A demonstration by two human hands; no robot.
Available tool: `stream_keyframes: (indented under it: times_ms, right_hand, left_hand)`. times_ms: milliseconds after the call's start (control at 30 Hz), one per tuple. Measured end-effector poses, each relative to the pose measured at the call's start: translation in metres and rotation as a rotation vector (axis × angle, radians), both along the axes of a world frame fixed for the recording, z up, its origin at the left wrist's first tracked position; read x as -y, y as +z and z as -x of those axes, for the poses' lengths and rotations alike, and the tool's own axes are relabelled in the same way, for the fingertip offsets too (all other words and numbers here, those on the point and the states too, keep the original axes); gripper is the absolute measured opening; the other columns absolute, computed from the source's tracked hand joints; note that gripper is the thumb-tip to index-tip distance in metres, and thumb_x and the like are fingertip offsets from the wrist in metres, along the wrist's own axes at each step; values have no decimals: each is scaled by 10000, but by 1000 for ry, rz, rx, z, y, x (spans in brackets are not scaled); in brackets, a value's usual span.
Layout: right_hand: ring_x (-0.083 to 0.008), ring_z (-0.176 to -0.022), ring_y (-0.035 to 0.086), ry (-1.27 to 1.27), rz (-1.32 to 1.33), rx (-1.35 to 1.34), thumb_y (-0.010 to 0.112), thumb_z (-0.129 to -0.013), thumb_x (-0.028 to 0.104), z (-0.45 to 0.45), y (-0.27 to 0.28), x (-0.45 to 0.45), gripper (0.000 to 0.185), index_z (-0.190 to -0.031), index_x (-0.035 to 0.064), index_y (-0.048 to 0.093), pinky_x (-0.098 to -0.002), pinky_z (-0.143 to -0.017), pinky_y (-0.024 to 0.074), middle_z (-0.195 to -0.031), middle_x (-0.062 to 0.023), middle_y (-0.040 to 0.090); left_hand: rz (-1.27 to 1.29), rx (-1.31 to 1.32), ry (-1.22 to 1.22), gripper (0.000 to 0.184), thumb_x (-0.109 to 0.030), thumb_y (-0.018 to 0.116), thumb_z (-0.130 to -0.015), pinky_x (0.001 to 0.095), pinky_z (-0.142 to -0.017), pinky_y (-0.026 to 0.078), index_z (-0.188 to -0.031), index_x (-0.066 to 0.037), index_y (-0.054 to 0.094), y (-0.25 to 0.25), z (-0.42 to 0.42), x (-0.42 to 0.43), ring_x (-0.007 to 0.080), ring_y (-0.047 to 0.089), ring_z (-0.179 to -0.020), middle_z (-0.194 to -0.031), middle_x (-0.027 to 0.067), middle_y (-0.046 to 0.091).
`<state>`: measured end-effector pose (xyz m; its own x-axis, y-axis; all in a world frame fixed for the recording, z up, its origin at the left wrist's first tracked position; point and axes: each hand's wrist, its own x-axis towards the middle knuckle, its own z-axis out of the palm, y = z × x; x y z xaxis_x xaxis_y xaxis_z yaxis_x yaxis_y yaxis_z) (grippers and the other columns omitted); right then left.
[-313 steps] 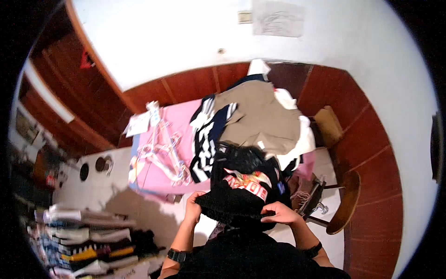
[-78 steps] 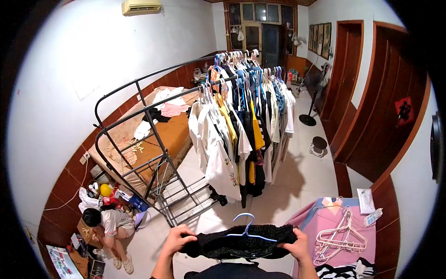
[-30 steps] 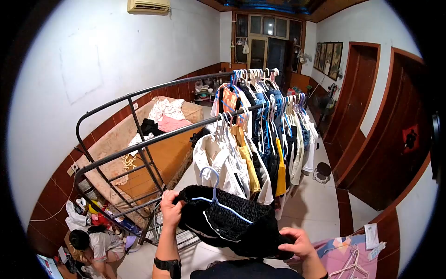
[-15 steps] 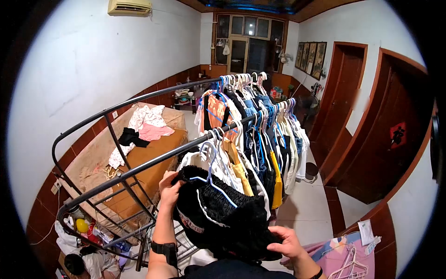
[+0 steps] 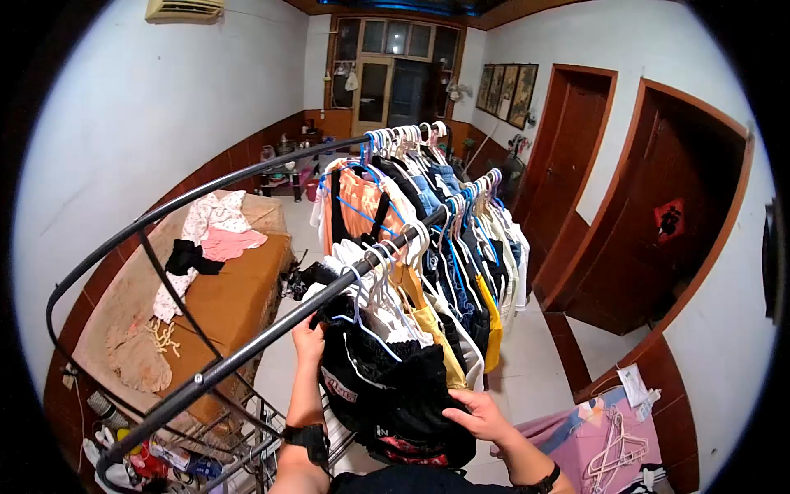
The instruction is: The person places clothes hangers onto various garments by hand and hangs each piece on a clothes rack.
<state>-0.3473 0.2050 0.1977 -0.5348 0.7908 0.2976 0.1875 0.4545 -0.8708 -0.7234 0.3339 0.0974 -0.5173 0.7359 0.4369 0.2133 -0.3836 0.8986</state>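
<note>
The right hand (image 5: 481,418) is bending partly open, its thumb touching the side of the black clothing (image 5: 403,399); how tightly it is gripping, I cannot tell. The left hand (image 5: 309,339) is pinching the top edge. A pale blue hanger (image 5: 379,341) is holding the clothing up beside the black bar (image 5: 271,329). Other clothes (image 5: 362,198) are hanging behind.

The place looks like a home, apparently a living room: a long couch (image 5: 239,300) with a brown seat lines one wall, an air conditioner (image 5: 184,8) hangs above, framed pictures (image 5: 506,95) face it, a wooden door (image 5: 634,272) bears a red paper sign (image 5: 670,221), and everyday garments crowd a clothes rack (image 5: 280,324).
</note>
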Motion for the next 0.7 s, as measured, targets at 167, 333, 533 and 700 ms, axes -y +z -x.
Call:
stream_keyframes:
  times_ms: [167, 333, 533, 700]
  right_hand:
    - [-258, -726, 591, -168, -162, 97, 707, -822, 86, 11, -14, 10, 220, -984, -39, 625, -325, -669, 465, -824, -140, 607]
    - [-250, -645, 518, -348, -190, 109, 697, -807, 27, 22, -24, 23, 175, -957, -28, 624, -331, -599, 421, -731, -113, 516]
    - [-247, -665, 541, -536, -264, 0, 688, -798, 11, 25, -53, 32, 199, -990, -13, 641, -321, -608, 433, -752, -125, 542]
    - [-281, -766, 628, -631, -93, 30, 658, -848, 84, 26, -49, 48, 187, -1001, -11, 608, -330, -703, 488, -858, -163, 624]
  left_hand:
    - [-84, 18, -36, 321, 16, 575, -852, 342, -1073, 316, -1172, 9, 569, -50, 13, -35, 251, 470, -1233, -1249, 131, 553]
    - [-235, -277, 106, 205, -12, 501, -869, 429, -1057, 328, -1016, 11, 643, 8, -8, -6, 331, 485, -1205, -1059, 111, 622]
    - [-276, -94, 38, 362, 18, 589, -836, 308, -969, 411, -1198, 37, 590, -15, -8, -18, 199, 575, -1062, -1155, 104, 617]
    - [-184, -191, 98, 413, 47, 545, -818, 338, -1041, 351, -1229, 12, 567, 11, -20, 3, 249, 506, -1197, -1238, 123, 575]
